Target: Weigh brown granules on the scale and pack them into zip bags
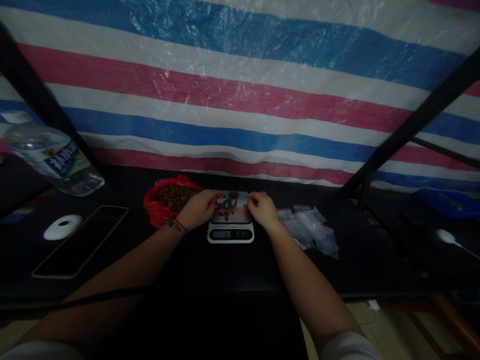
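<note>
I have the left hand [199, 207] and right hand [263, 208] either side of a digital scale [230, 236] bearing brown seeds [226, 217], fingers [212, 198] curled, whether shut or gripping I cannot tell.

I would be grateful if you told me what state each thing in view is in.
Red bag: open, heaped with brown pieces.
Scale: display reading illegible.
Small cup: upright on the scale, filled with brown pieces; more lie loose beside it.
Clear bags: lying overlapped.
Bottle: capped.
Phone: screen dark.
Left hand, right hand: fingers bent, at either side of the scale.
</note>
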### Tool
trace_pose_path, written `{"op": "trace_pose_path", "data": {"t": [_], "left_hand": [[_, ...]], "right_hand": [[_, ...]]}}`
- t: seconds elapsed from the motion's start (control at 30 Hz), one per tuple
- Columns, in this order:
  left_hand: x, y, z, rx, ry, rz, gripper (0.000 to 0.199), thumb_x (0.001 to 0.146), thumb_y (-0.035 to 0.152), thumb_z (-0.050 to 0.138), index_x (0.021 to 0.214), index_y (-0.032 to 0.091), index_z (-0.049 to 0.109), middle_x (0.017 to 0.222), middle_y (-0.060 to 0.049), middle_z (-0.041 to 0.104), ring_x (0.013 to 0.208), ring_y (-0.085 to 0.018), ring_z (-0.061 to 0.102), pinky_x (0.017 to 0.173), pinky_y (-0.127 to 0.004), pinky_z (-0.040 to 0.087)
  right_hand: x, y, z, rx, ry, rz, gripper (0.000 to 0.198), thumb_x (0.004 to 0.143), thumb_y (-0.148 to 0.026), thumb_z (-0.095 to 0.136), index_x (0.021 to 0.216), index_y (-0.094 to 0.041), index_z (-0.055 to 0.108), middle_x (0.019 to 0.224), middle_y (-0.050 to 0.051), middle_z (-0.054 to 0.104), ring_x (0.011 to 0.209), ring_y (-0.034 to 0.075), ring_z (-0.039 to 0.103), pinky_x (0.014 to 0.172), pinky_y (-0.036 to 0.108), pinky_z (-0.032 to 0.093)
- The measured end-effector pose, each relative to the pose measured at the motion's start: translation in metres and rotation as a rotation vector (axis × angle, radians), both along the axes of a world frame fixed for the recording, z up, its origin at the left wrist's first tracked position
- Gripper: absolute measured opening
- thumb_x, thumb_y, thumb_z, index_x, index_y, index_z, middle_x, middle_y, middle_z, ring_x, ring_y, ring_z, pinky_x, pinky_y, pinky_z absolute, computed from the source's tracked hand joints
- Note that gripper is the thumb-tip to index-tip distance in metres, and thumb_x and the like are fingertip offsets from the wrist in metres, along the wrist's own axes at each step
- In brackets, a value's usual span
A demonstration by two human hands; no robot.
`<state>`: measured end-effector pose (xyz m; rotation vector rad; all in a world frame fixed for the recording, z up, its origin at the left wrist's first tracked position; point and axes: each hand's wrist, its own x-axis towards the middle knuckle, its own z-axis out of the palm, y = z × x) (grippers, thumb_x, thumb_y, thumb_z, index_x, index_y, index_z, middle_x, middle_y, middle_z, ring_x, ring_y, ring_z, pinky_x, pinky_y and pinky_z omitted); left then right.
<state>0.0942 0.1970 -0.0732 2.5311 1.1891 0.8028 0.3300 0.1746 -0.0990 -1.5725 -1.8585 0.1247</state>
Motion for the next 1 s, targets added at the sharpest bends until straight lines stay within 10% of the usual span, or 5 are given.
{"op": "trace_pose_path", "data": {"t": [0.53, 1.0], "left_hand": [[0.004, 0.003, -0.004, 0.014, -0.079, 0.004, 0.041, 0.083, 0.012, 0.038, 0.119, 0.012, 0.057, 0.115, -0.011, 0.065, 0.105, -0.020, 0.061, 0.096, -0.034, 0.048], [-0.059, 0.029, 0.017, 0.067, 0.197, 0.087, 0.032, 0.083, 0.023, 0.042, 0.099, 0.017, 0.070, 0.101, -0.007, 0.070, 0.095, -0.023, 0.063, 0.089, -0.036, 0.048]], "right_hand": [[0.000, -0.001, 0.001, -0.006, -0.020, -0.012, 0.021, 0.084, -0.019, 0.051, 0.095, -0.019, 0.069, 0.094, 0.006, 0.072, 0.087, 0.019, 0.064, 0.080, 0.029, 0.046], [0.010, -0.001, 0.007, 0.036, 0.016, -0.115, 0.021, 0.084, -0.021, 0.050, 0.090, -0.020, 0.069, 0.090, 0.005, 0.071, 0.084, 0.019, 0.064, 0.079, 0.029, 0.047]]}}
